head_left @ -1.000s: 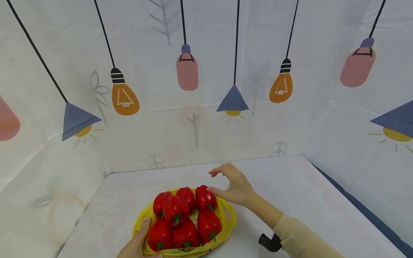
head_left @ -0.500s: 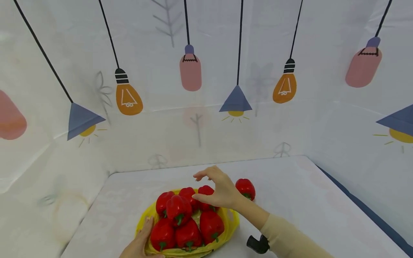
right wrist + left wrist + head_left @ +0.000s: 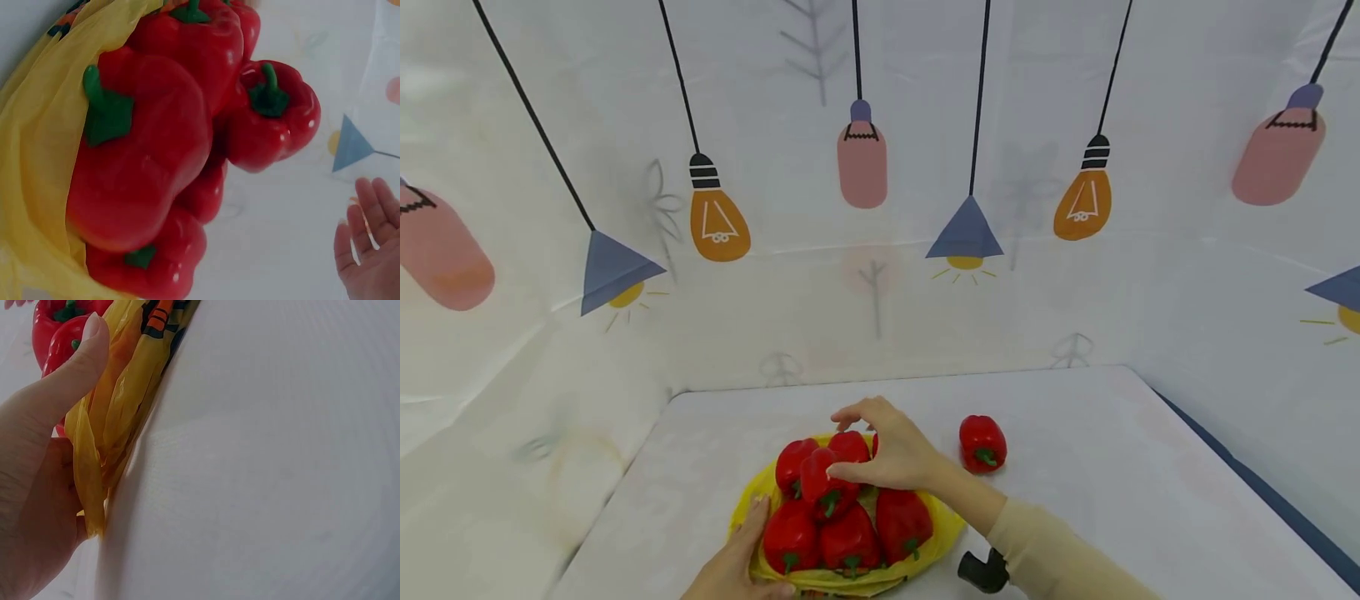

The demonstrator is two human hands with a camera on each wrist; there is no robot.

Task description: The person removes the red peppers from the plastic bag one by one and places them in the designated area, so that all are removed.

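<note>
A yellow plastic bag (image 3: 943,529) sits on the white table with several glossy red bell peppers in its open mouth. One bell pepper (image 3: 822,477) lies on top of the others. My left hand (image 3: 730,552) grips the bag's left side; in the left wrist view its thumb lies over the gathered plastic (image 3: 122,400). Above the pile, my right hand (image 3: 891,454) is spread, thumb and fingers apart, holding nothing. It partly hides a pepper at the back right. A single bell pepper (image 3: 982,444) rests on the table to the right, outside the bag.
A black curved object (image 3: 983,573) shows beside the right sleeve (image 3: 1052,550), its kind unclear. The white table (image 3: 1120,475) meets a cloth wall printed with lamps and bulbs (image 3: 790,317) at the back. A dark blue strip (image 3: 1240,467) runs along the right edge.
My right hand has moved left from the bag's right edge to over the peppers. The lone pepper on the table has come into view behind it. My left hand stays on the bag.
</note>
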